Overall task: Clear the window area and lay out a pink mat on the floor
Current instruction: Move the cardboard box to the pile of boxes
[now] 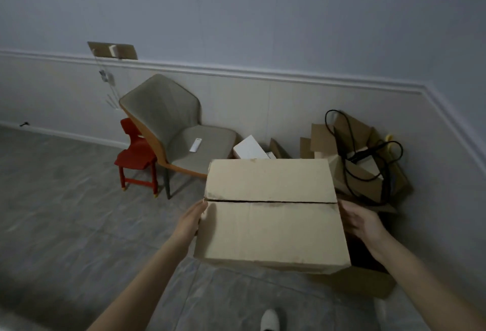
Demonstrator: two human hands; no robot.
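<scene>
Left hand [191, 221] and right hand [364, 221] press closed cardboard box [271, 215] sides.

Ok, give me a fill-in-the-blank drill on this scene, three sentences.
1. The cardboard box is held between ____ hands.
2. The white remote lies on the seat of the ____ chair.
3. The small stool beside that chair is ____.

Missing words: two; grey; red
</scene>
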